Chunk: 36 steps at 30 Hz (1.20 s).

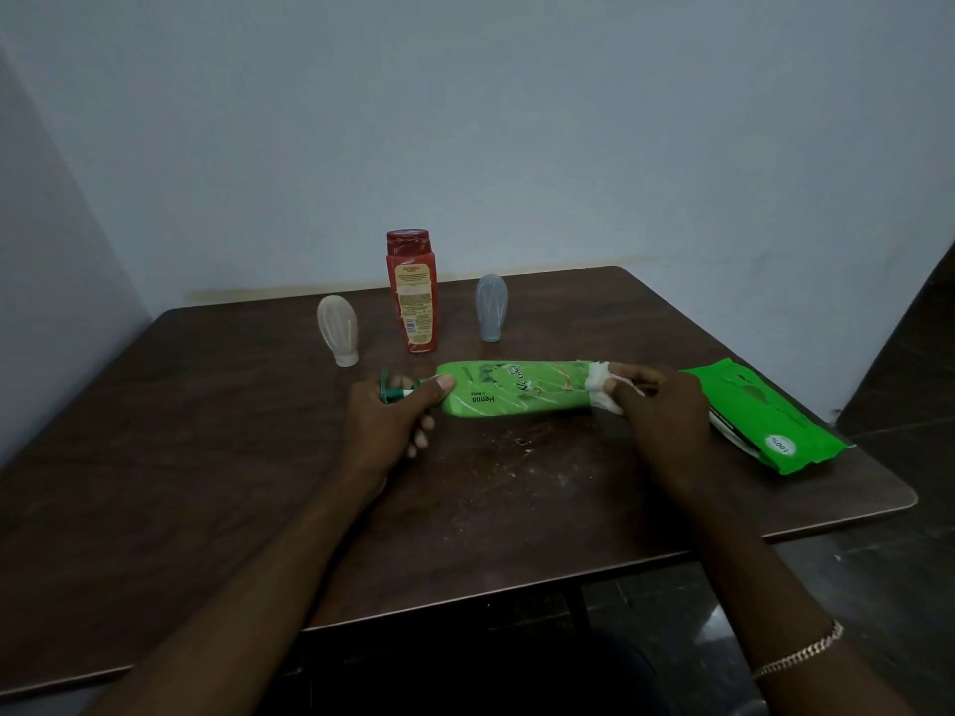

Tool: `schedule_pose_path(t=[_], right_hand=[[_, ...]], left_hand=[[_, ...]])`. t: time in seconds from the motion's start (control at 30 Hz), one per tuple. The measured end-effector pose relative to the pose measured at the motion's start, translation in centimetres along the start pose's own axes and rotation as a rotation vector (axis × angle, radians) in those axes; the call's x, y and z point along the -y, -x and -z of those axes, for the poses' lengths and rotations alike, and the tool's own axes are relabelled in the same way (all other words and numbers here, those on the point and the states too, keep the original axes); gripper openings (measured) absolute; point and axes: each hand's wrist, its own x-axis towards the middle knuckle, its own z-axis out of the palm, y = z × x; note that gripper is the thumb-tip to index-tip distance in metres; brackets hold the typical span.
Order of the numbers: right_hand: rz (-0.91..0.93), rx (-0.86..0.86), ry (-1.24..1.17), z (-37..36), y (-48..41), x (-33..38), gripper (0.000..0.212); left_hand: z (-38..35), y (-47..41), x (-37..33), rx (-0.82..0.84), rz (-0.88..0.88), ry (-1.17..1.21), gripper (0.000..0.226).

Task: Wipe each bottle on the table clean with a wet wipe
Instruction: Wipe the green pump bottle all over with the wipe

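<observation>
A green pump bottle point(517, 389) is held sideways just above the dark brown table point(206, 457). My left hand point(393, 421) grips its neck beside the green pump head point(388, 392). My right hand point(666, 405) holds a white wet wipe point(599, 387) wrapped around the bottle's base end. A red bottle point(412, 292) stands upright at the back. A pale cream bottle point(338, 329) stands cap-down to its left, and a grey-blue bottle point(491, 307) stands cap-down to its right.
A green pack of wet wipes point(765, 416) lies at the table's right edge, just behind my right hand. Pale smears mark the tabletop point(527, 447) under the green bottle. A light wall rises right behind the table.
</observation>
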Motion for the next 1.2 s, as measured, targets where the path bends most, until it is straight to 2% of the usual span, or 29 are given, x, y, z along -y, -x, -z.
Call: schedule_pose_path(t=[0.2,0.37,0.57,0.67,0.83,0.93,1.07,1.2], right_hand=[[0.118,-0.031,0.193,-0.7,0.2,-0.6,0.021],[0.140,-0.012,0.347,-1.4,0.5,0.0,0.022],[0.194,0.065,0.303,-3.0,2.6,2.9,0.018],[0.302,0.113,0.245,-4.3,4.5,4.5,0.014],[0.457,0.255,0.234,-5.5,6.5,6.1,0.024],[0.377,0.219,0.183,-4.2,5.7,5.5,0.015],[0.282,0.152,0.179,-3.3,4.5,5.4,0.017],[0.408,0.308,0.182,-5.3,6.6,7.5,0.021]], left_hand=[[0.1,-0.2,0.6,0.026,0.001,0.024,0.035],[0.2,-0.2,0.9,0.050,0.011,0.035,0.035],[0.2,-0.4,0.8,0.067,0.007,0.050,0.037],[0.1,-0.4,0.8,0.062,0.008,0.059,0.037],[0.4,-0.4,0.8,0.056,0.006,0.072,0.036],[0.2,-0.3,0.8,0.072,0.007,0.064,0.036],[0.1,-0.2,0.7,0.085,-0.004,0.046,0.036],[0.2,-0.2,0.6,0.085,-0.007,0.049,0.035]])
